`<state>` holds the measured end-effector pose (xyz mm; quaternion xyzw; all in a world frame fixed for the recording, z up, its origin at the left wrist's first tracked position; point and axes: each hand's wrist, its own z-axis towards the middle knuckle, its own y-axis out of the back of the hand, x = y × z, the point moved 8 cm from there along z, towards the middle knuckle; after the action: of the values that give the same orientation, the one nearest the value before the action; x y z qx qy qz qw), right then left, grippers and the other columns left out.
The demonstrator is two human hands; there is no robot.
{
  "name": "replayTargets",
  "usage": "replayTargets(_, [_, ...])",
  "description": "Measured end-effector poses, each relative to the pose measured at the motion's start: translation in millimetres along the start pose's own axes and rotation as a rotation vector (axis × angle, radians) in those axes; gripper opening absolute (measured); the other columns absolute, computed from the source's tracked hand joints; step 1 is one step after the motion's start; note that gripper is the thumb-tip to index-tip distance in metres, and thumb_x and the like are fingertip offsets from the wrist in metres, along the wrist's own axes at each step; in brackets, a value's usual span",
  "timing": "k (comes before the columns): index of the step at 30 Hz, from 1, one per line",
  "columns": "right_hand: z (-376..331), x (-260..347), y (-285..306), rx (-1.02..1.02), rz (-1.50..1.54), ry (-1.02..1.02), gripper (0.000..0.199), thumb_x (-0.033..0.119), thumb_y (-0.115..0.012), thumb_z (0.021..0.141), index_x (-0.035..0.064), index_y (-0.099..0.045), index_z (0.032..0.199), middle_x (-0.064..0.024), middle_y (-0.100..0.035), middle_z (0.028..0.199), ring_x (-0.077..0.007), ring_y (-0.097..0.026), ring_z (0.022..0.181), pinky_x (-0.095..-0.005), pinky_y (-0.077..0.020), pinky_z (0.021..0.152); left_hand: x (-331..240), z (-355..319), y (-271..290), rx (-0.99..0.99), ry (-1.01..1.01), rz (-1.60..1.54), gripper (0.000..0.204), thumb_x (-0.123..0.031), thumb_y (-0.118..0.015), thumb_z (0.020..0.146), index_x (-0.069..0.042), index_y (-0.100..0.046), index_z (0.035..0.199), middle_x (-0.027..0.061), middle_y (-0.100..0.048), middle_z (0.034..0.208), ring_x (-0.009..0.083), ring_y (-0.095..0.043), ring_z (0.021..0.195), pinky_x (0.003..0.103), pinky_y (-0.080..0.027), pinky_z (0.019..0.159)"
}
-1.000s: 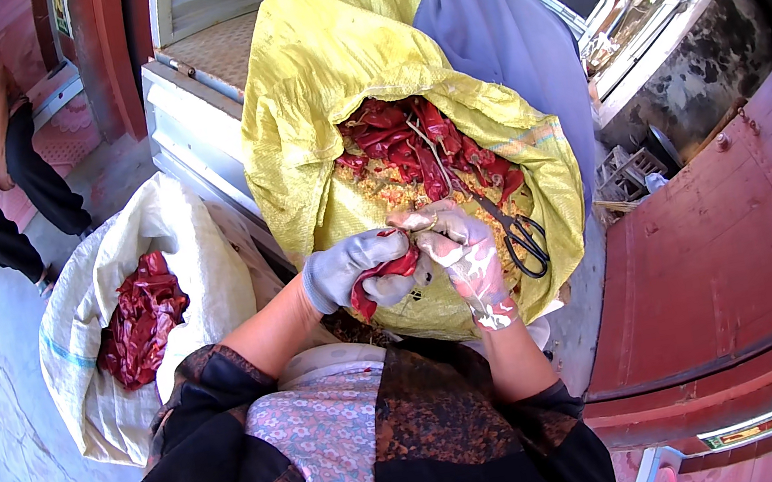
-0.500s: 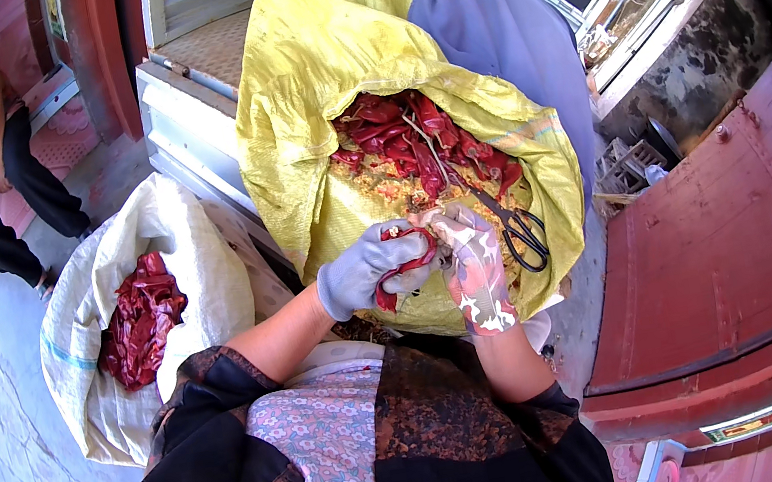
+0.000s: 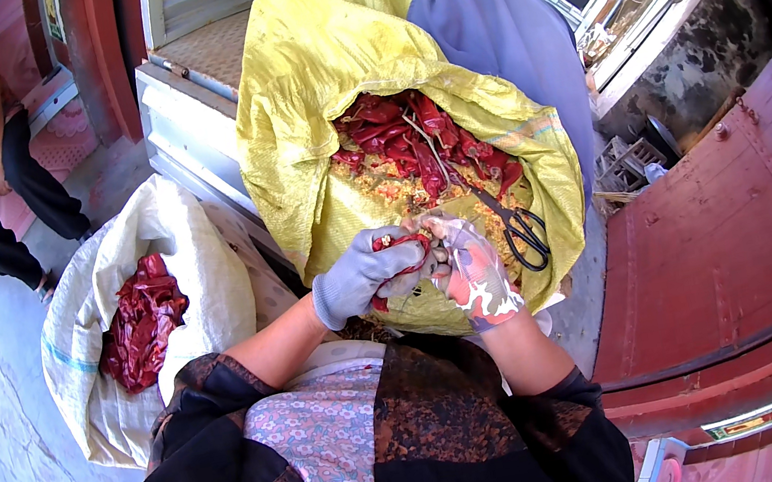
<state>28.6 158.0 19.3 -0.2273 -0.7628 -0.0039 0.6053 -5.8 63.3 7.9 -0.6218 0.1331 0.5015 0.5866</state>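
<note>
Over yellow sack [image 3: 290, 115], right hand [image 3: 472, 273] tilted further

The yellow sack [image 3: 292, 94] looks like woven plastic, crinkled with a slight sheen; the white sack [image 3: 213, 299] has a similar weave. Dried red peppers [image 3: 142, 325] look leathery and glossy. The scissors [image 3: 537, 252] have smooth, shiny black handles. The lavender cloth [image 3: 494, 32] is soft and matt, the red panel [image 3: 709, 240] smooth painted metal.

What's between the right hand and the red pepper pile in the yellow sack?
In the head view, loose yellow-orange bits, probably seeds, lie between the right hand and the red peppers; the scissors lie to their right.
</note>
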Motion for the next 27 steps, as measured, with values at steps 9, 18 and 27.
replayTargets(9, [-17, 53, -26, -0.055, -1.097, 0.673, 0.032, 0.033, -0.06, 0.086, 0.0024, -0.06, 0.075, -0.0128, -0.057, 0.062, -0.0193, -0.055, 0.053, -0.0339, -0.0424, 0.053, -24, -5, 7, -0.149, -0.33, 0.88, 0.017, -0.016, -0.067, 0.08, -0.004, -0.062, 0.09, 0.0116, -0.061, 0.072, 0.015, -0.058, 0.062, 0.029, -0.047, 0.061])
replayTargets(18, [0, 33, -15, 0.151, -1.113, 0.388, 0.04, 0.039, -0.053, 0.089, 0.0018, -0.062, 0.079, -0.0108, -0.059, 0.061, -0.0234, -0.059, 0.057, -0.0344, -0.0444, 0.056, -56, -7, -19, -0.089, -0.7, 1.605, 0.016, -0.018, -0.069, 0.07, -0.012, -0.06, 0.082, 0.0084, -0.056, 0.062, 0.0275, -0.056, 0.055, 0.036, -0.042, 0.049])
replayTargets(27, [4, -6, -4, 0.115, 0.113, 0.098, 0.023, 0.027, -0.058, 0.088, 0.0039, -0.059, 0.087, -0.0018, -0.053, 0.061, -0.0122, -0.053, 0.051, -0.0238, -0.0401, 0.047, -68, -16, -29, -0.125, -0.85, 1.545, 0.025, -0.017, -0.07, 0.069, -0.009, -0.062, 0.091, 0.0077, -0.06, 0.067, 0.028, -0.058, 0.057, 0.035, -0.042, 0.051])
